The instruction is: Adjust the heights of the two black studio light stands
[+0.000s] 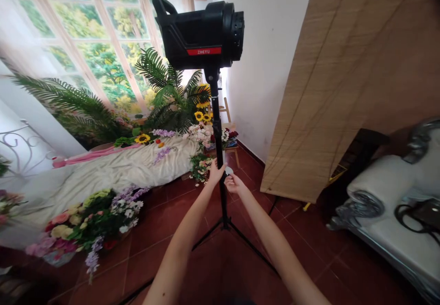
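A black studio light point(199, 35) with a red label sits on top of a black light stand point(217, 135), whose legs spread over the floor. My left hand point(216, 172) is wrapped round the stand's pole at about mid-height. Just to its right, the fingers of my right hand point(233, 183) are pressed together at a small knob on the pole. A small pale round thing point(228, 171) shows right above those fingers; what it is cannot be made out.
Left of the stand lies a cream cloth point(144, 163) with sunflowers, palm leaves and flower bunches point(92, 218). A woven blind point(305, 99) hangs at the right, beside a silver-white sofa point(395, 195). An easel point(225, 108) stands behind the pole. Red tiles point(165, 218) cover the floor.
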`<action>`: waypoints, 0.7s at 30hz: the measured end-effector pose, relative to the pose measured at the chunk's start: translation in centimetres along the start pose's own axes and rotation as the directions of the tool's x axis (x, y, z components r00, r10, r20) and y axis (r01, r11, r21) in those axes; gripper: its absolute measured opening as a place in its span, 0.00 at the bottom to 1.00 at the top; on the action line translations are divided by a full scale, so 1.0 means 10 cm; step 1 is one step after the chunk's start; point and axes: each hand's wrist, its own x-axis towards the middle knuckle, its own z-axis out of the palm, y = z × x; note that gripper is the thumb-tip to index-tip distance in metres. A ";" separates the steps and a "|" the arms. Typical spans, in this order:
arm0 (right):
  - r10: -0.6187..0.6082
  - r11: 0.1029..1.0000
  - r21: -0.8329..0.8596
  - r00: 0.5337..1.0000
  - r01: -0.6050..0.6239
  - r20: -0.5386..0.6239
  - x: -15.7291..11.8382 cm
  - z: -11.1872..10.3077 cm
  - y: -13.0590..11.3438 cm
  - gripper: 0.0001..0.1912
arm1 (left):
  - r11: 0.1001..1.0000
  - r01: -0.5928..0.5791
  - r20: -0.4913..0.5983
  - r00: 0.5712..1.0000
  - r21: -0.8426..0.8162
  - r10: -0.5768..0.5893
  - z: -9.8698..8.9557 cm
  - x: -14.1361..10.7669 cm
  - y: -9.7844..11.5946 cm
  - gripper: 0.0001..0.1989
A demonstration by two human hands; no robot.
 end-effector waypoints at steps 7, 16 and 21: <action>-0.035 0.999 -0.025 0.999 0.035 0.009 0.14 -0.06 -0.03 0.18 | 0.993 0.104 -0.104 0.990 0.059 -0.097 0.28 0.24 -0.32 0.21; -0.480 0.609 -0.692 0.874 0.388 0.067 0.06 -0.29 -0.01 0.07 | 0.984 0.119 -0.285 0.956 0.136 -0.076 0.37 0.39 -0.48 0.10; -0.646 -0.122 -0.970 0.725 0.208 0.237 -0.07 -0.31 -0.07 0.13 | 0.978 0.121 -0.298 0.952 0.173 -0.065 0.37 0.38 -0.48 0.09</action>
